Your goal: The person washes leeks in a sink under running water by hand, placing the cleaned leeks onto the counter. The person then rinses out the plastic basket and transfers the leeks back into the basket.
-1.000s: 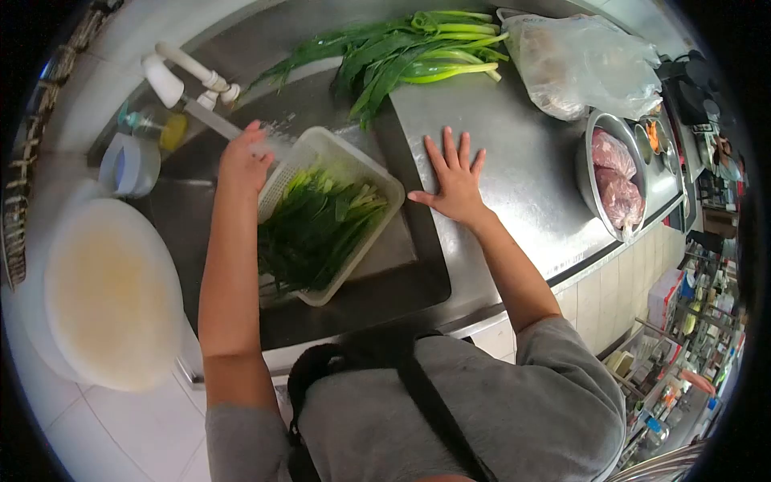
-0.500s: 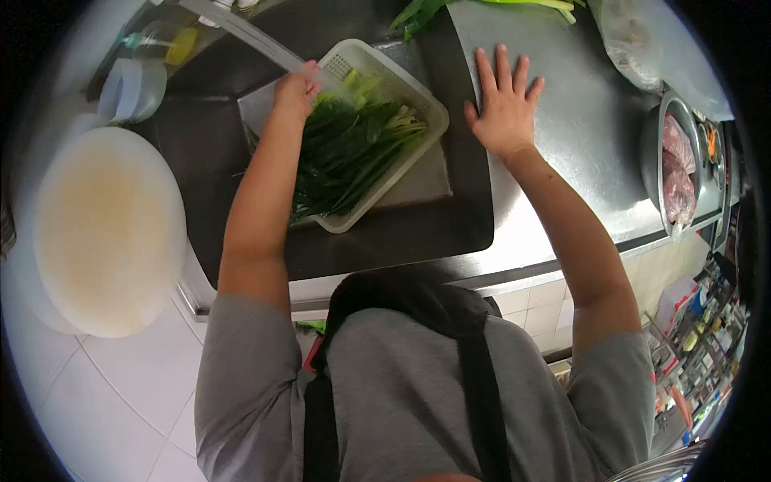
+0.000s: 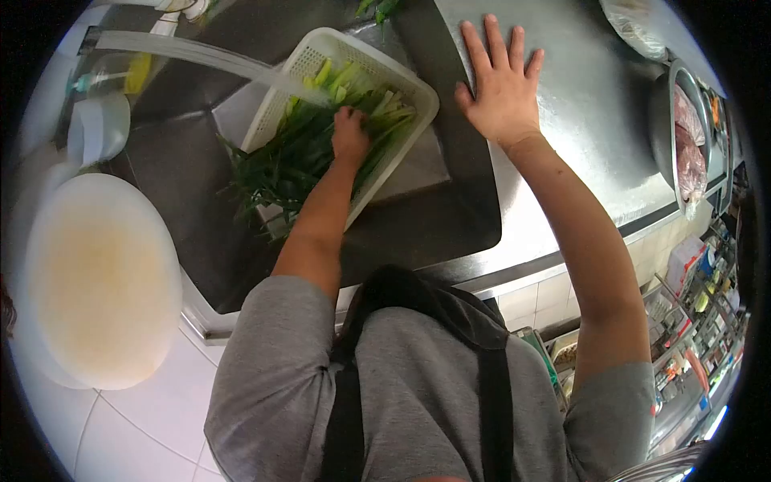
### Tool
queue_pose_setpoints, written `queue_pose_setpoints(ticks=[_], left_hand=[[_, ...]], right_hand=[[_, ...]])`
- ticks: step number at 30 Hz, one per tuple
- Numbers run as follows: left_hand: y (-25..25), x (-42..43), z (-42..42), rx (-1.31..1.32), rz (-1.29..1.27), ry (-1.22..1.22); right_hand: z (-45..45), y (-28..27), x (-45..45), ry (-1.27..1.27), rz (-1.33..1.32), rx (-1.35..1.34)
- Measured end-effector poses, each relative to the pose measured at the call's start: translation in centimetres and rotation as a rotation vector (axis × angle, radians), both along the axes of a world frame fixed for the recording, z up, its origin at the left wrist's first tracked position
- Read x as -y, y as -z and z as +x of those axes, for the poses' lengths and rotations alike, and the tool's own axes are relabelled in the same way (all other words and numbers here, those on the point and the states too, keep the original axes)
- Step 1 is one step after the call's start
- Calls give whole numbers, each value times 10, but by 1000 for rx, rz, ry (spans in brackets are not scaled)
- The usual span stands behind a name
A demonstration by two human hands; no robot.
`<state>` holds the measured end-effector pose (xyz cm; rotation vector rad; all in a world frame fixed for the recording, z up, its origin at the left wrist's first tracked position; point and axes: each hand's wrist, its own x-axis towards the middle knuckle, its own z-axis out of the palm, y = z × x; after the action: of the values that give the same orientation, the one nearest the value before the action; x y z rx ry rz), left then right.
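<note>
My left hand [image 3: 350, 138] is down in a heap of long leafy greens [image 3: 293, 157], its fingers curled into the stalks and partly hidden. The greens have dark flat leaves and pale yellow-green stalks. They lie in a white perforated plastic basket [image 3: 426, 100], some leaves hanging over its lower left side. A stream of water [image 3: 233, 66] pours from the upper left onto the stalks, just above my left hand. My right hand [image 3: 504, 96] rests flat, fingers spread, on the steel counter [image 3: 590, 136] beside the sink.
The basket sits tilted in a dark metal sink [image 3: 418, 241]. At left stands a round white cutting board [image 3: 104, 273], with a white container [image 3: 100, 128] above it. A metal bowl [image 3: 663, 132] of bagged meat [image 3: 689, 153] is at right. More greens [image 3: 381, 10] lie at the top.
My left hand has moved from the end of the water stream down and right into the greens. Leaves have shifted over the basket's left side. My right hand stays flat on the counter.
</note>
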<state>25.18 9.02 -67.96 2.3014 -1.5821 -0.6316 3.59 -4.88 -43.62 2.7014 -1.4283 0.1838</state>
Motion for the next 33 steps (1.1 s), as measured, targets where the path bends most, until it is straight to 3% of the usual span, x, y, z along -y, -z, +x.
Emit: queue_pose_setpoints(ticks=[2,5,8,11,12,15,16,19,21,24,27,28,31,33], left_hand=[[-3,-13,11,-50,-156,-136],[-23,-23,31,-338,-109,-464],[-17,-21,69,-998,-168,-951],[-50,-9,92,-1000,53,-883],[-50,-9,100,-939,66,-754],[-73,9,102,-432,221,-347],[-62,13,104,-228,98,-161],[-39,40,90,-268,106,5],[-29,61,65,-308,102,68],[23,80,33,-687,12,-218],[39,72,-1,-68,453,20],[17,66,-16,-12,474,69],[25,49,-27,35,318,124],[22,47,-27,88,369,108]], right_hand=[[-1,0,0,5,4,2],[4,-17,-1,7,-22,-22],[3,-21,1,49,197,-26],[2,-16,0,29,108,-43],[3,-17,-1,35,125,-38],[6,-22,-4,47,156,-29],[6,-22,-3,47,150,-28],[6,-20,-3,48,146,-27],[5,-19,-3,49,147,-23],[5,-19,-2,45,142,-15],[5,-18,-2,47,150,-10],[5,-17,-2,48,154,-6],[4,-16,-1,45,149,5],[3,-16,-3,44,148,3]])
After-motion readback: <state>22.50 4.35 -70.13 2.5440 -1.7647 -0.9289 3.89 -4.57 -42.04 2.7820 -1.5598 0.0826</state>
